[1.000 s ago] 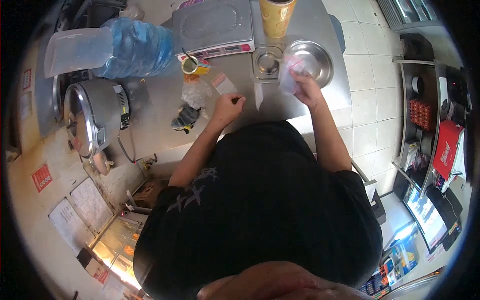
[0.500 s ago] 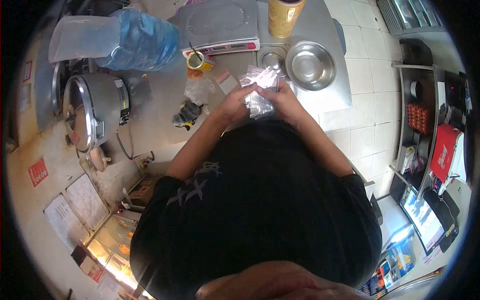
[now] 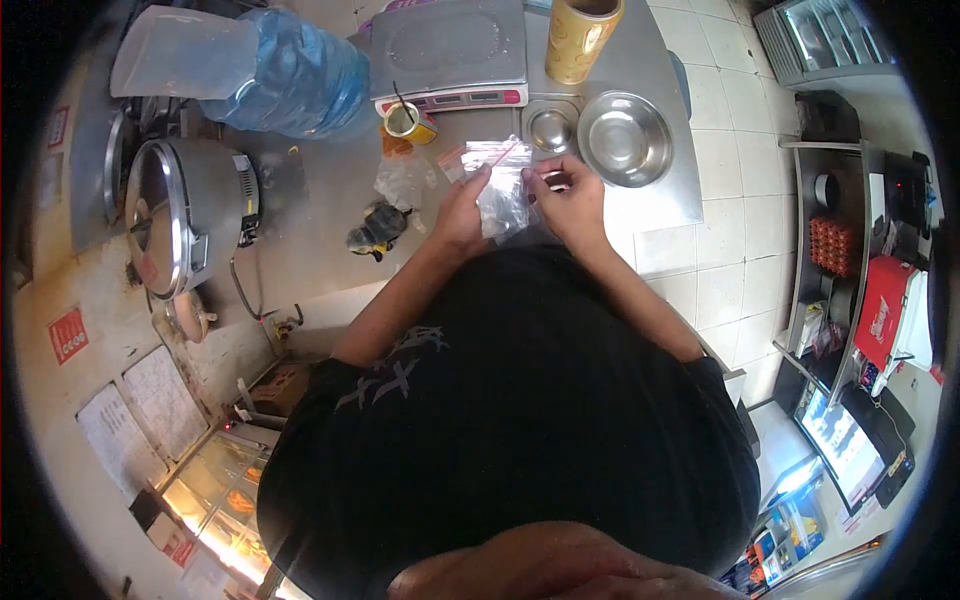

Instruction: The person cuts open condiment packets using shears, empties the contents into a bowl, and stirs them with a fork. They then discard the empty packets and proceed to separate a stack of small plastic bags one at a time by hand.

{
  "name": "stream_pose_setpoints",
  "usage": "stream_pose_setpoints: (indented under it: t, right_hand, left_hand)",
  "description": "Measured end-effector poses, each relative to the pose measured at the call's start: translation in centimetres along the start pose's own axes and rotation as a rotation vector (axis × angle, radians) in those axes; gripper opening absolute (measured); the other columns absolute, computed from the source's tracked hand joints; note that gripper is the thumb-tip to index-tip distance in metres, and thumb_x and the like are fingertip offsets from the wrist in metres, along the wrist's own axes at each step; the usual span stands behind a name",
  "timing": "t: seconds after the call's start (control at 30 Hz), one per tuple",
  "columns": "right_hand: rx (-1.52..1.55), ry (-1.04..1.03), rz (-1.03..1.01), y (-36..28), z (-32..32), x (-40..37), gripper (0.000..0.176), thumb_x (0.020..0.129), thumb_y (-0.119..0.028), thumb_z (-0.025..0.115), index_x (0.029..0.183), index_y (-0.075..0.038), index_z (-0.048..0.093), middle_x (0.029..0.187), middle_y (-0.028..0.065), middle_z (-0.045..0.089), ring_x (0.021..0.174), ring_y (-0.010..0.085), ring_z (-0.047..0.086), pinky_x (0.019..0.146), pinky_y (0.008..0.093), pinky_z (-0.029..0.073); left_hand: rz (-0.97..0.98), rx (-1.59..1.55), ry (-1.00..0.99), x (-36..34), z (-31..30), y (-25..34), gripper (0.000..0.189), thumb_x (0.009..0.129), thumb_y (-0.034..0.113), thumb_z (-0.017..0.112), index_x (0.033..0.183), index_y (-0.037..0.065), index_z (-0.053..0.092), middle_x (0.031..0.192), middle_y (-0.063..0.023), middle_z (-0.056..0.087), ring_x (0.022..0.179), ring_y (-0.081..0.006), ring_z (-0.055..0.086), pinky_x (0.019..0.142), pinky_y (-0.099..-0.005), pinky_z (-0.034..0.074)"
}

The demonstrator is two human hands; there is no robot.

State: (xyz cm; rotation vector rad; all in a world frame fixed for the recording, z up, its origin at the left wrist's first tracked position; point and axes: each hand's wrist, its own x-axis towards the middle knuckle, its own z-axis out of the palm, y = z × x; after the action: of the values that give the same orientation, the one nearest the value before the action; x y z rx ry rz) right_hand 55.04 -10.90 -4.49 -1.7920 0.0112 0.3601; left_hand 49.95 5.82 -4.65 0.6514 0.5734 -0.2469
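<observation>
A small stack of clear zip-lock bags [image 3: 503, 190] with red strips along the top is in front of my chest, over the metal counter. My left hand [image 3: 461, 217] grips it by the left edge, thumb on top. At the right edge, my right hand [image 3: 575, 205] pinches the bags between curled fingertips. Another bag with a red strip [image 3: 452, 160] lies behind my left hand. To the left, an opened can [image 3: 408, 124] with a dark stick in it stands by a crumpled clear bag [image 3: 402, 182]. Nearer to me lies a dark and yellow bundle [image 3: 377, 230].
Beyond the bags stand a scale [image 3: 450, 50], a small steel bowl [image 3: 550, 128], a larger steel bowl [image 3: 625, 140] and a yellow canister [image 3: 582, 40]. At left are a blue water jug [image 3: 300, 75] and a big steel pot [image 3: 205, 215]. The counter's right edge [image 3: 697, 190] borders tiled floor.
My right hand has shifted right, from the middle of the bags to their edge, its fingers now curled. My left thumb has drawn back to the left edge. The view has shifted slightly.
</observation>
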Motion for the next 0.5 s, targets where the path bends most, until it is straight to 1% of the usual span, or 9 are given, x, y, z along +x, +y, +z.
stream_pose_setpoints:
  t: [0.03, 0.1, 0.13, 0.2, 0.23, 0.3, 0.43, 0.5]
  right_hand:
    - [-0.002, 0.000, -0.003, -0.2, 0.0, -0.1, 0.016, 0.087, -0.009, 0.077, 0.095, 0.002, 0.068, 0.079, 0.0043, 0.068, 0.073, 0.0099, 0.065, 0.061, 0.0248, 0.051]
    - [0.120, 0.013, 0.028, -0.7, 0.1, -0.2, 0.018, 0.085, -0.014, 0.080, 0.082, 0.000, 0.069, 0.072, 0.0069, 0.069, 0.070, 0.0111, 0.063, 0.064, 0.0260, 0.049]
    - [0.119, 0.011, 0.025, -1.1, 0.1, -0.2, 0.018, 0.085, -0.014, 0.080, 0.082, 0.000, 0.069, 0.072, 0.0069, 0.069, 0.070, 0.0111, 0.063, 0.064, 0.0260, 0.049]
    - [0.237, -0.052, 0.143, -1.7, 0.1, -0.2, 0.021, 0.085, -0.016, 0.081, 0.081, 0.000, 0.069, 0.075, 0.0057, 0.070, 0.069, 0.0104, 0.062, 0.065, 0.0252, 0.048]
    - [0.235, -0.053, 0.138, -1.8, 0.2, -0.3, 0.021, 0.085, -0.016, 0.081, 0.081, 0.000, 0.069, 0.075, 0.0057, 0.070, 0.069, 0.0104, 0.062, 0.065, 0.0252, 0.048]
    - [0.207, -0.154, 0.142, -1.9, 0.6, -0.8, 0.022, 0.084, -0.018, 0.082, 0.080, 0.000, 0.069, 0.076, 0.0048, 0.069, 0.070, 0.0095, 0.060, 0.067, 0.0254, 0.048]
    - [0.151, -0.132, 0.127, -1.7, 2.8, -2.3, 0.024, 0.086, -0.020, 0.080, 0.081, 0.000, 0.070, 0.076, 0.0046, 0.068, 0.072, 0.0091, 0.060, 0.066, 0.0252, 0.047]
    - [0.175, -0.148, 0.119, -2.3, 3.4, -3.0, 0.024, 0.087, -0.021, 0.080, 0.081, 0.000, 0.070, 0.075, 0.0040, 0.068, 0.070, 0.0088, 0.059, 0.064, 0.0247, 0.046]
  left_hand:
    - [0.003, -0.001, -0.002, -0.4, 0.2, 0.4, 0.035, 0.105, 0.022, 0.050, 0.130, 0.000, 0.054, 0.118, -0.0145, 0.066, 0.102, -0.0270, 0.069, 0.089, -0.0437, 0.057]
    - [-0.032, -0.054, 0.000, -0.9, 0.4, 0.9, 0.033, 0.106, 0.022, 0.047, 0.130, 0.001, 0.055, 0.118, -0.0138, 0.066, 0.104, -0.0271, 0.068, 0.090, -0.0428, 0.056]
    - [-0.029, -0.055, -0.002, -1.2, 0.4, 1.1, 0.033, 0.106, 0.022, 0.047, 0.130, 0.001, 0.055, 0.118, -0.0138, 0.066, 0.104, -0.0271, 0.068, 0.090, -0.0428, 0.056]
    - [0.045, -0.039, 0.000, -1.7, 0.2, 1.4, 0.033, 0.105, 0.021, 0.048, 0.130, 0.001, 0.055, 0.119, -0.0136, 0.066, 0.105, -0.0272, 0.068, 0.091, -0.0419, 0.056]
    - [0.049, -0.040, -0.003, -1.8, -0.2, 1.4, 0.033, 0.105, 0.021, 0.048, 0.130, 0.001, 0.055, 0.119, -0.0136, 0.066, 0.105, -0.0272, 0.068, 0.091, -0.0419, 0.056]
    - [0.143, 0.204, 0.013, -2.1, -1.0, 1.5, 0.033, 0.105, 0.021, 0.048, 0.131, 0.001, 0.054, 0.119, -0.0138, 0.065, 0.107, -0.0273, 0.067, 0.091, -0.0411, 0.056]
    - [0.218, 0.303, 0.030, -3.5, -1.5, 1.8, 0.035, 0.106, 0.022, 0.045, 0.133, 0.000, 0.053, 0.122, -0.0146, 0.065, 0.109, -0.0276, 0.066, 0.091, -0.0409, 0.055]
    - [0.179, -0.137, -0.287, -4.2, -2.0, 2.4, 0.038, 0.106, 0.022, 0.042, 0.134, -0.002, 0.052, 0.124, -0.0163, 0.064, 0.111, -0.0277, 0.066, 0.092, -0.0409, 0.055]
